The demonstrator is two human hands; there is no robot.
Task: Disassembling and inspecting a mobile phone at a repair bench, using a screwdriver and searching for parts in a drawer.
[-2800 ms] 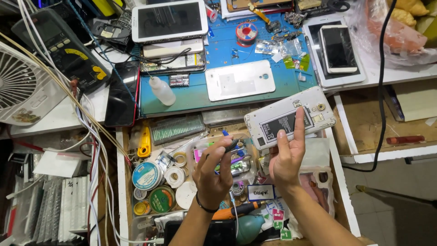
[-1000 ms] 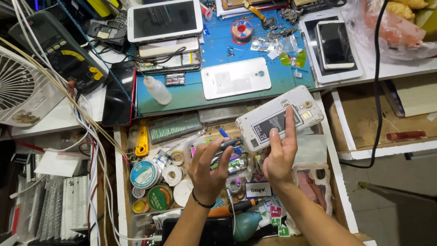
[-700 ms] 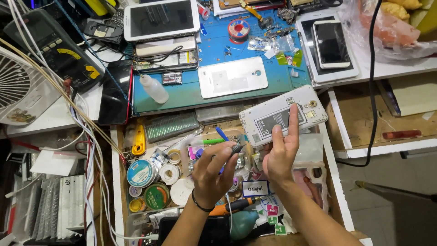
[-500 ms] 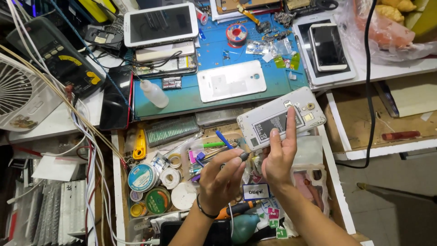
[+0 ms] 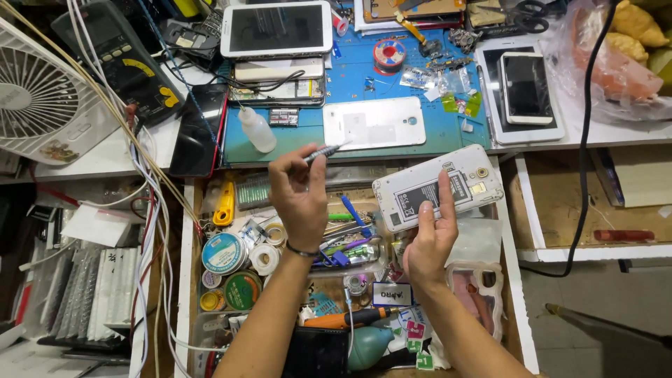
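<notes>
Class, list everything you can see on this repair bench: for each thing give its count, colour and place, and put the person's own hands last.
Open phone: one, white, back off, in right hand over the drawer.
Metal tool: one, silver, in left hand.
Back cover: one, white, on blue mat.
Tablet: one, white, top of mat.
Squeeze bottle: one, clear, mat's left edge.
Fan: one, white, far left.
Multimeter: one, black and yellow, upper left.
Tape rolls: several, white, in drawer.
Left hand: grips the tool.
Right hand: holds the phone.
</notes>
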